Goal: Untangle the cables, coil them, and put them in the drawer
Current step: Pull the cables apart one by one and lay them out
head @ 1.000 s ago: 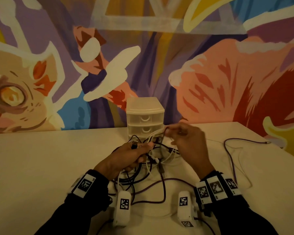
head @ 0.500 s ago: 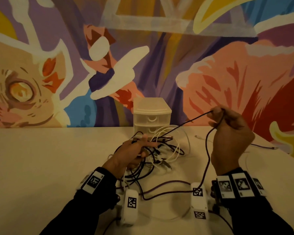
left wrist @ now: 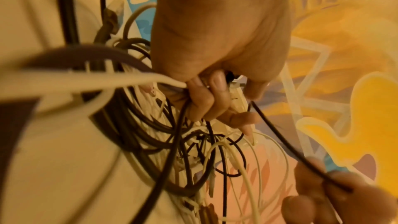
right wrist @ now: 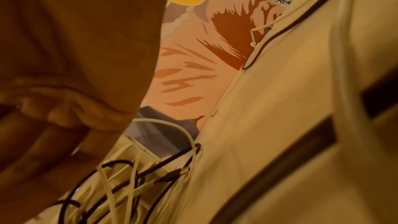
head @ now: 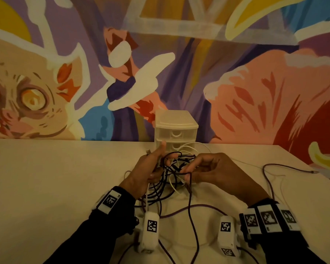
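Note:
A tangle of black, purple and white cables (head: 171, 168) hangs between my hands above the table, in front of a small translucent drawer unit (head: 176, 130) whose drawers are closed. My left hand (head: 151, 168) grips a bunch of the cables (left wrist: 172, 142), fingers curled round them in the left wrist view (left wrist: 206, 101). My right hand (head: 204, 168) pinches one thin black cable (head: 190, 206) that drops to the table; the pinch shows in the left wrist view (left wrist: 331, 186). In the right wrist view the palm hides the fingers, and cable loops (right wrist: 120, 185) lie below it.
A purple cable (head: 286, 166) trails over the table (head: 46, 187) to the right, its plug near the right edge. Another purple loop (head: 198, 206) runs near my wrists. A painted mural wall stands right behind the drawer unit.
My right hand, raised to the right with a black cable stretched out half a second ago, has come back down to the tangle. My left hand still holds the bundle.

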